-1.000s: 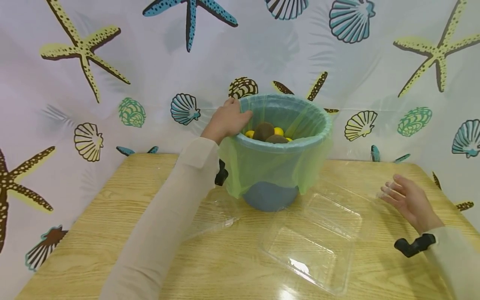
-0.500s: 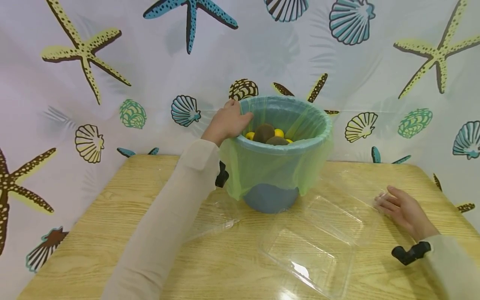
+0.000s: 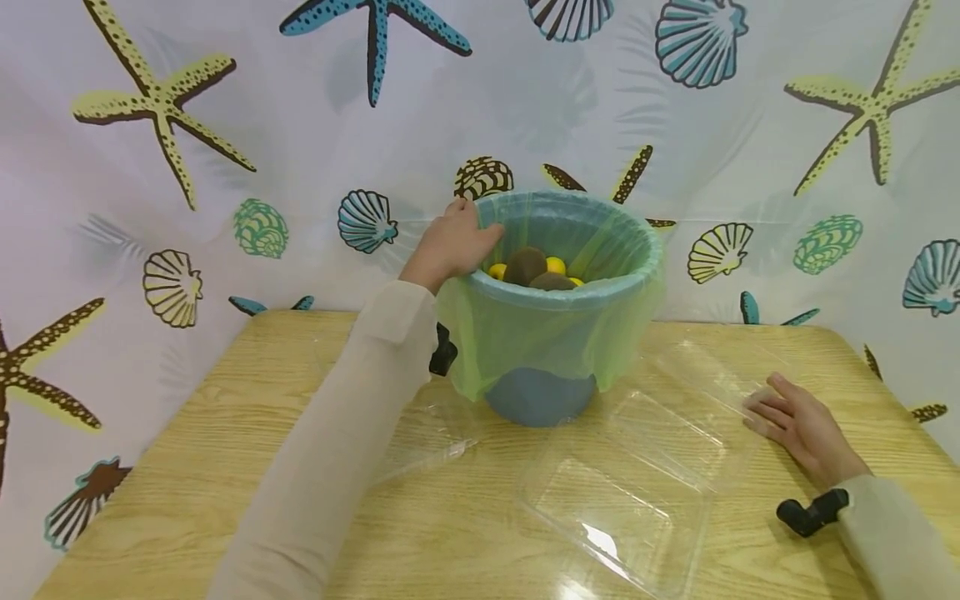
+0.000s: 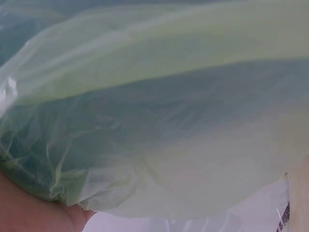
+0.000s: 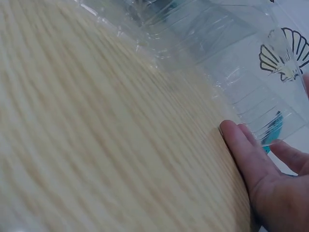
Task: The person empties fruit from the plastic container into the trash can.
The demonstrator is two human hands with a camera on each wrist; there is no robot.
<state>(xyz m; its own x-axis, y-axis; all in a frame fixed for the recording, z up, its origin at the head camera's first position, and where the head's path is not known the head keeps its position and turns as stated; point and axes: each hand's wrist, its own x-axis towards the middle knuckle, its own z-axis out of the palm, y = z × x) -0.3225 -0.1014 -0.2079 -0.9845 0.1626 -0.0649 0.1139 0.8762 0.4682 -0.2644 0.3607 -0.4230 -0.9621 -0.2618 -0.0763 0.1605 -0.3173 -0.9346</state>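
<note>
A blue bin stands on the table, lined with a thin translucent green bag folded over its rim. My left hand grips the bin's left rim, bag included, with the thumb on the inner side. In the left wrist view, the bag fills most of the frame above the hand. Brown rounded things and yellow ones lie inside the bin. At the right, my right hand has its fingers extended at the end of a clear plastic container, thumb held apart.
Another clear plastic tray lies in front of the bin, with glare on it. More clear plastic lies left of the bin, partly behind my left sleeve. The wood-grain table ends at a patterned curtain.
My right hand has moved left and down to the clear container's end. My left hand stays on the bin's rim.
</note>
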